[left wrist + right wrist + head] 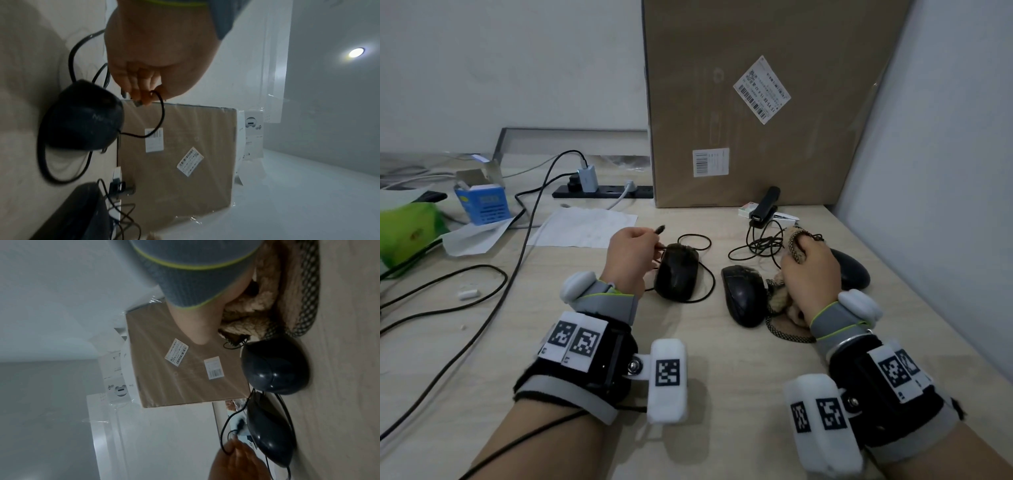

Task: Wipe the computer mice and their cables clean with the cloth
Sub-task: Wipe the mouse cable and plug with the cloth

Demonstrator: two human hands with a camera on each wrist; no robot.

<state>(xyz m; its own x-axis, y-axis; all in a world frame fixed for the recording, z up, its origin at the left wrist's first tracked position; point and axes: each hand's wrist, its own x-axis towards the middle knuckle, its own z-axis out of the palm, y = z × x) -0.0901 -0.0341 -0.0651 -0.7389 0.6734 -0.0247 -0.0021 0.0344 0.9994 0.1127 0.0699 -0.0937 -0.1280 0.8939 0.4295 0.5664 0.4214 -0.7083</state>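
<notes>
Three black mice lie on the wooden desk [688,359]. The left mouse [677,272] [82,115] has a thin black cable [697,240] looped round it; my left hand [631,255] [148,78] pinches that cable near its plug end [660,229], just above and left of the mouse. The middle mouse [744,294] [273,365] sits beside my right hand [811,274], which grips a beige cloth [796,250] [252,308] with a black-checked edge. The cloth trails down onto the desk between hand and middle mouse. The right mouse [851,270] is partly hidden behind my right hand.
A large cardboard box [767,102] stands against the back wall. A black stapler [765,207] and a tangled cable [760,245] lie before it. A power strip [602,192], paper sheet [585,228], blue box [484,202], green bag [407,229] and long cables [482,308] fill the left.
</notes>
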